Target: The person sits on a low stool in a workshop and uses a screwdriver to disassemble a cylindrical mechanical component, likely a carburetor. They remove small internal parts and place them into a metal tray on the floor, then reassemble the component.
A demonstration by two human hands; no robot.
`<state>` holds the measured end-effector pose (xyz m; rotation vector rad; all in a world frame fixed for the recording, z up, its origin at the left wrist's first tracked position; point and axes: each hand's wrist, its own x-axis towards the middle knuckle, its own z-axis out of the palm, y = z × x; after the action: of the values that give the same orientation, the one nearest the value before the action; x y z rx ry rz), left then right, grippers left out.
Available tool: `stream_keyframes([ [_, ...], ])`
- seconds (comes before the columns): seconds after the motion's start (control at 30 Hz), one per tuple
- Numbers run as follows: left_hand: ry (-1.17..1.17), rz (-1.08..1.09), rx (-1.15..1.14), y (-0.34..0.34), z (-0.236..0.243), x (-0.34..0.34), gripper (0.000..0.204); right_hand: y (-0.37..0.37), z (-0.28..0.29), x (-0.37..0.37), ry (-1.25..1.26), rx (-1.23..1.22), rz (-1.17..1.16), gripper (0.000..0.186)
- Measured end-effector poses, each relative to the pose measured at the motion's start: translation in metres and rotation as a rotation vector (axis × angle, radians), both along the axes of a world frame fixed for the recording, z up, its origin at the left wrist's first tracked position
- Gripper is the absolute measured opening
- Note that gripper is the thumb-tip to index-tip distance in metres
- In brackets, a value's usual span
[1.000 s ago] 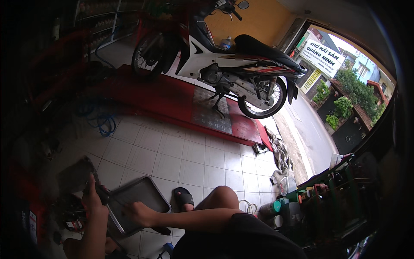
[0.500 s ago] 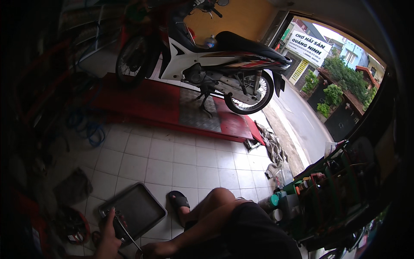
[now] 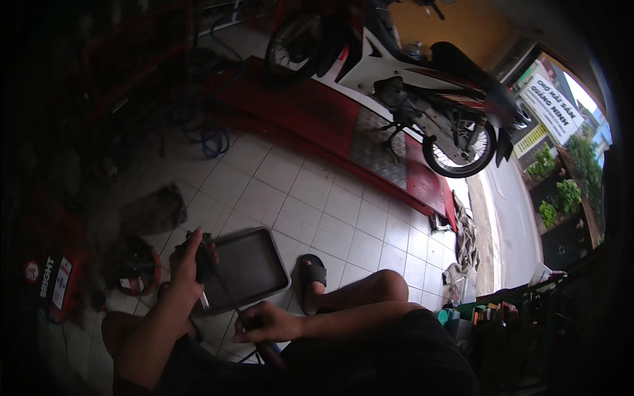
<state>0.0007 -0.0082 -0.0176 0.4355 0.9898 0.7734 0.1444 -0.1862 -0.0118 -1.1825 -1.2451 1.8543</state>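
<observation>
- Since half a second earlier, your view swung right: the motorcycle [image 3: 409,99] on its red lift ramp [image 3: 370,138] slid toward the top centre, and the metal tray [image 3: 247,267] moved up to mid-frame on the tiled floor [image 3: 317,204].
- Your left hand [image 3: 188,264] rose and closed around a small dark part [image 3: 203,257] over the tray's left edge.
- Your right hand [image 3: 264,323] pinched a thin tool [image 3: 228,297], its tip angled up toward that part.
- You'd have done well, I judged, to keep the part above the tray and push the tool gently.
</observation>
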Motion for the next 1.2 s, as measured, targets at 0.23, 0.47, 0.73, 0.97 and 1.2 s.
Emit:
stream_keyframes([
  [0.23, 0.107, -0.068, 0.061, 0.009, 0.018, -0.003, 0.043, 0.013, -0.003, -0.001, 0.652, -0.318, -0.071, 0.05],
  [0.47, 0.117, -0.159, 0.069, -0.014, 0.022, -0.009, 0.043, 0.014, 0.02, 0.003, 0.19, -0.336, 0.057, 0.026],
  [0.73, 0.02, -0.157, -0.109, -0.036, 0.024, -0.011, 0.041, 0.006, 0.021, -0.001, -0.008, -0.029, 0.131, 0.028],
  [0.97, -0.027, -0.135, -0.063, -0.037, 0.019, -0.013, 0.038, 0.022, 0.035, 0.015, 0.199, -0.255, 0.285, 0.028],
  [1.2, -0.081, -0.118, -0.074, -0.041, 0.021, -0.008, 0.038, 0.024, 0.045, 0.008, -0.182, -0.114, 0.352, 0.027],
])
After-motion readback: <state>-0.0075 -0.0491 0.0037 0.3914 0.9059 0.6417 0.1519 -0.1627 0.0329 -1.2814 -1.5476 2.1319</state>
